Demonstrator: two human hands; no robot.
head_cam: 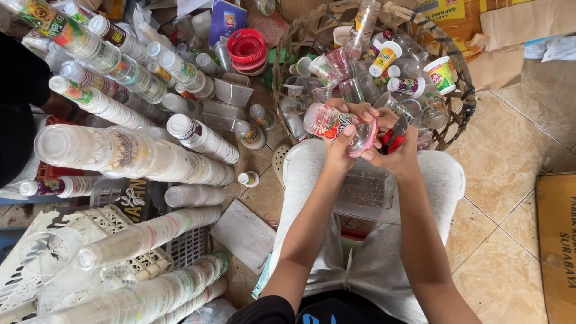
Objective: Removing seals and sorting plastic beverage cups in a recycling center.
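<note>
My left hand (343,139) grips a clear plastic cup with a red and green printed label (331,123), held on its side above my lap. My right hand (393,147) holds a small red-handled cutter (393,139) against the cup's rim end. Both hands meet just in front of a woven basket (462,99) filled with several used plastic cups and small bottles. A clear plastic tub (366,192) rests between my knees under the hands.
Long stacks of nested clear cups (132,153) lean across the left side over white plastic crates (90,234). Red lids (246,47), trays and loose cups lie at the back. Cardboard (555,240) lies on the tiled floor at right. A person in dark clothing (18,102) sits at far left.
</note>
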